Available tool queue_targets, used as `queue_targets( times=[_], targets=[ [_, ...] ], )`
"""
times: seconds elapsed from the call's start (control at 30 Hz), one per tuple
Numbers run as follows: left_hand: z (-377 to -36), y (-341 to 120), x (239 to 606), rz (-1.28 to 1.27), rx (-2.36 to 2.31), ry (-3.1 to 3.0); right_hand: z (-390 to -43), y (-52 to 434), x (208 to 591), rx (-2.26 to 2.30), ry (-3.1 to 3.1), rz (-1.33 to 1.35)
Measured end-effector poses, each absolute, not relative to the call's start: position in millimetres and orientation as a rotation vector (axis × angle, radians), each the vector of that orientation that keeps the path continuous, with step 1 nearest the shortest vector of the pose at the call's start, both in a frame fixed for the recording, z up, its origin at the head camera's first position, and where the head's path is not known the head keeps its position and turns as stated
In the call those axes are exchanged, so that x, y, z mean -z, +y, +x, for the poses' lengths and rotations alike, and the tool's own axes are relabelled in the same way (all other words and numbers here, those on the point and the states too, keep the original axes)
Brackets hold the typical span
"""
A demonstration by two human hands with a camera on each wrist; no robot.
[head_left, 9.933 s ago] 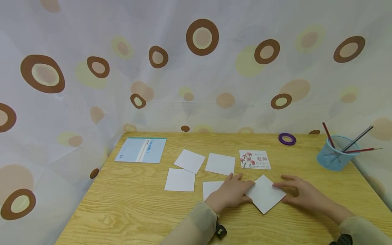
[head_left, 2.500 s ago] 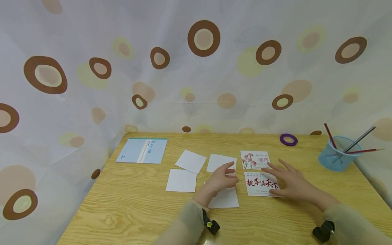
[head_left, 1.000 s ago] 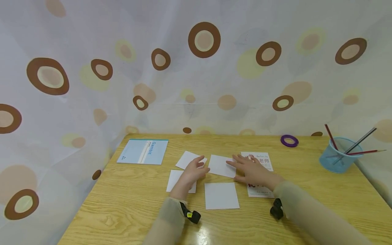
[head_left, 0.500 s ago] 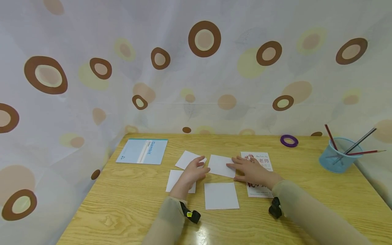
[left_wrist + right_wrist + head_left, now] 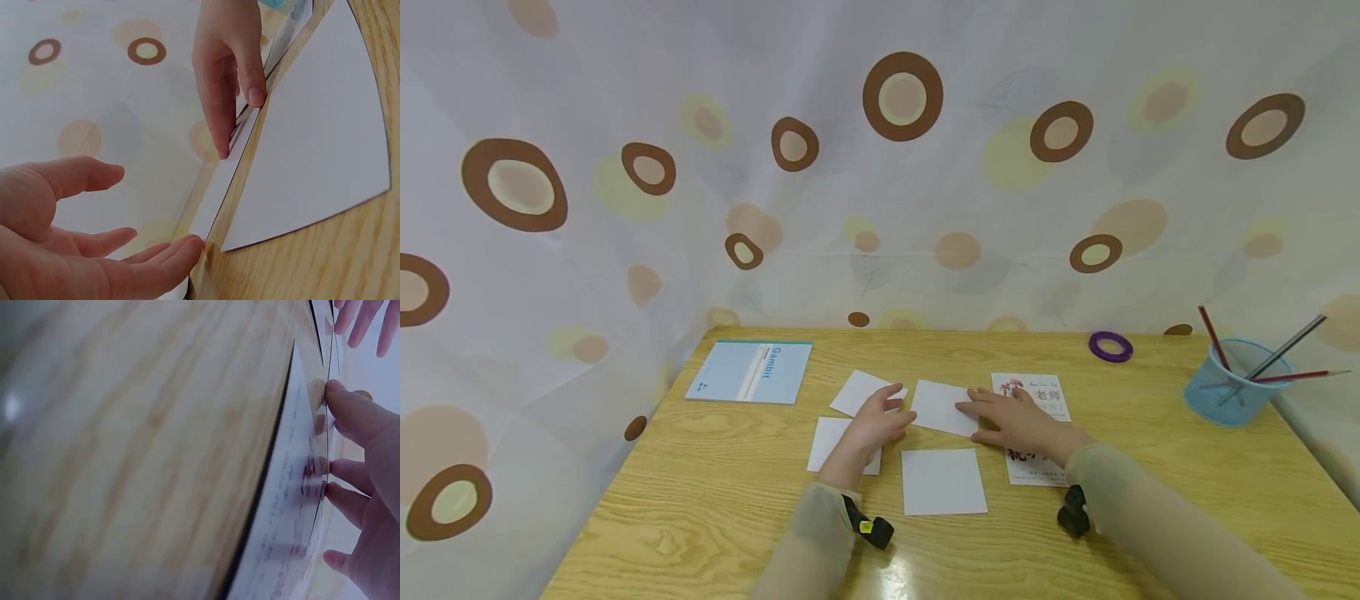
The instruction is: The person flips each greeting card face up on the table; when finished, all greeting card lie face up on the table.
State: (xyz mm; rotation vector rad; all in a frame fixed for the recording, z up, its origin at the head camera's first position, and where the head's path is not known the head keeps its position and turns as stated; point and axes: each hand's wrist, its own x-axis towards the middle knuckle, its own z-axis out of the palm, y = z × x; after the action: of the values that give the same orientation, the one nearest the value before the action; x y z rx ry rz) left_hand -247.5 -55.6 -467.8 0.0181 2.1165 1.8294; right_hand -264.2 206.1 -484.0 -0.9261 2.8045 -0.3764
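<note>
Both hands' fingertips touch opposite edges of the blank card (image 5: 943,407).

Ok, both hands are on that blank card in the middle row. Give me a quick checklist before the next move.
1. Left hand at the blank card's left edge: ok, fingertips touch it.
2. Right hand at the card's right edge: ok, fingers rest on it.
3. Card gripped or lifted: not ok, it lies flat on the table, fingers straight.
4. Neighbours free of it: ok, the front blank card lies apart; the tilted blank card lies close by the left fingers.
5. Printed cards face up: ok for the flower card; the red-lettered card is partly under the right wrist.
6. Pencil cup and tape ring out of the way: ok.
</note>
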Motion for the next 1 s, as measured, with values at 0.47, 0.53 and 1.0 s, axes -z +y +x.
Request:
queue_targets(
  times=[0.47, 0.53, 1.0],
  targets=[
    [-247, -58, 468, -0.004, -1.885, 2.037, -268, 210, 486, 0.426, 2.757, -0.965],
    [-248, -58, 469, -0.010, -1.889, 2.032, -268, 212, 486, 0.429, 2.755, -0.981],
    [-249, -61, 473, -0.023, -1.908, 1.986, -272, 216, 486, 0.517, 2.717, -1.042]
  ],
)
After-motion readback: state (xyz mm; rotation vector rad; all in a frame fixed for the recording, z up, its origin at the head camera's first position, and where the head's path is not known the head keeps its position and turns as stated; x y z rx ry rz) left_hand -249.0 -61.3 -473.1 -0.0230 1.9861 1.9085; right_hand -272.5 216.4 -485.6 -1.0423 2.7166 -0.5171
